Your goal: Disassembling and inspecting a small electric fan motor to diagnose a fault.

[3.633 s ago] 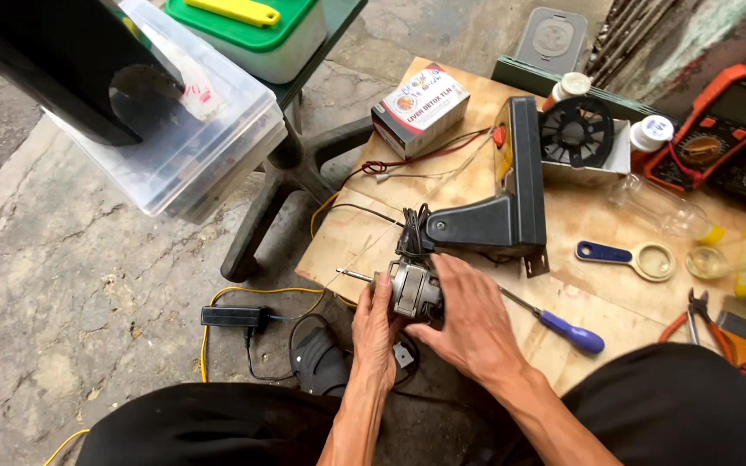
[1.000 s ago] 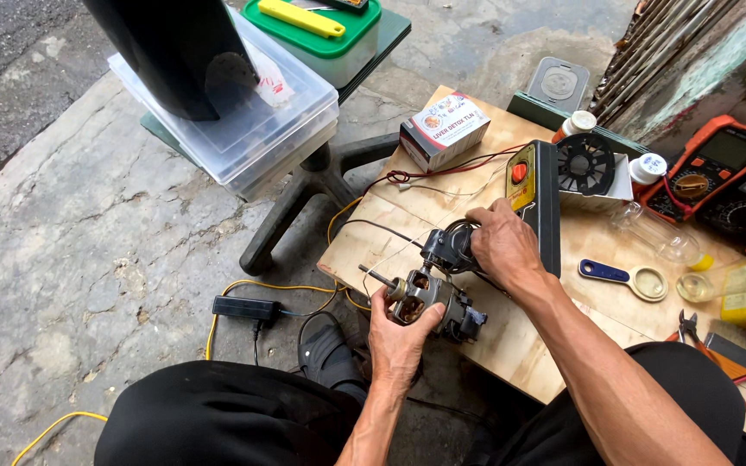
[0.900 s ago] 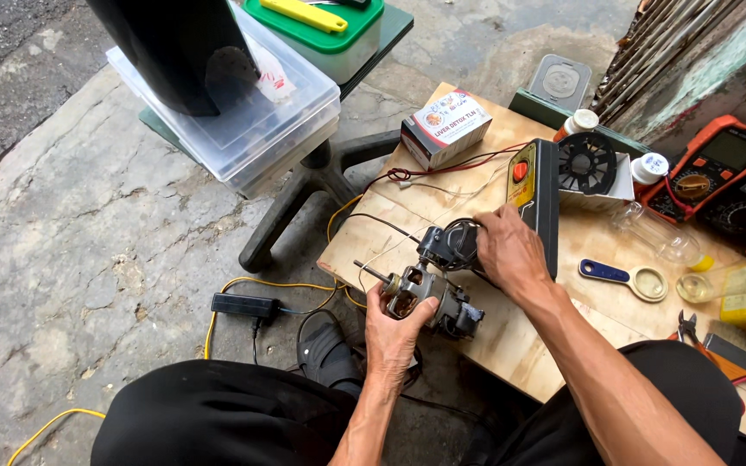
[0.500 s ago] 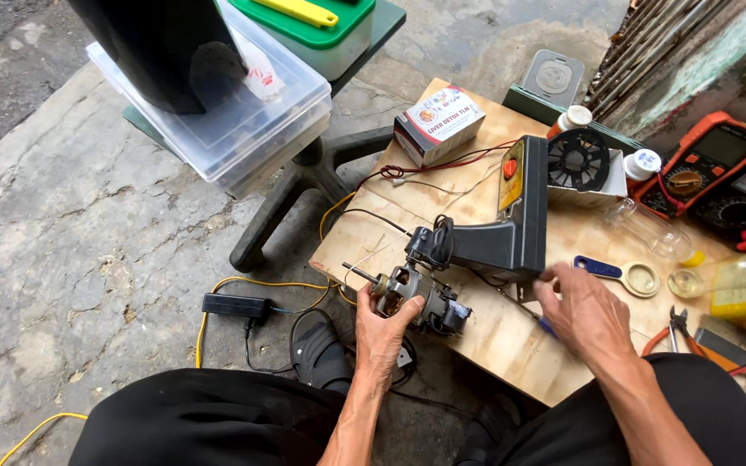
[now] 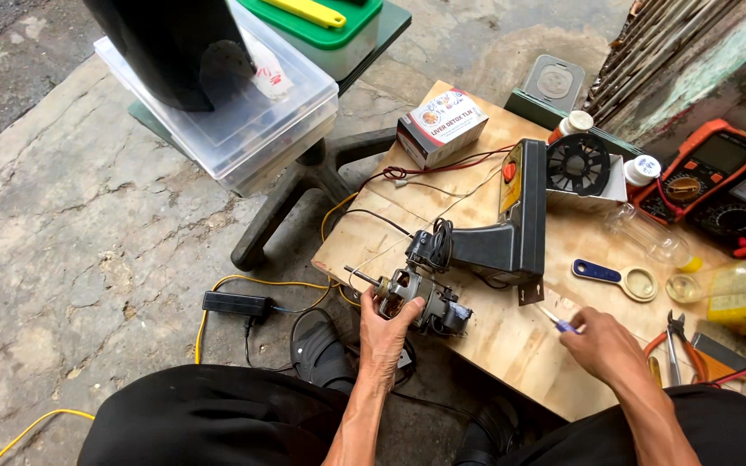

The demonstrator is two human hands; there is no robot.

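Note:
My left hand point(image 5: 384, 332) grips a small electric fan motor point(image 5: 420, 298) with a bare shaft, held at the near left edge of a wooden board point(image 5: 511, 341). Wires run from the motor to a dark grey fan housing point(image 5: 504, 233) lying on the board just behind it. My right hand point(image 5: 606, 345) rests on the board to the right, closed on a blue-handled screwdriver point(image 5: 560, 321) whose tip points toward the housing.
On the board lie a small printed carton point(image 5: 442, 125), a black fan grille point(image 5: 578, 164), a blue-handled magnifier point(image 5: 616, 276), bottles point(image 5: 723, 289), pliers point(image 5: 673, 341) and an orange multimeter point(image 5: 705, 168). A clear plastic bin point(image 5: 243, 112) sits on a chair base at left. A yellow cable point(image 5: 252, 285) crosses the concrete floor.
My right hand left the fan housing, moved right and down across the board and took hold of the blue screwdriver. My left hand kept holding the motor.

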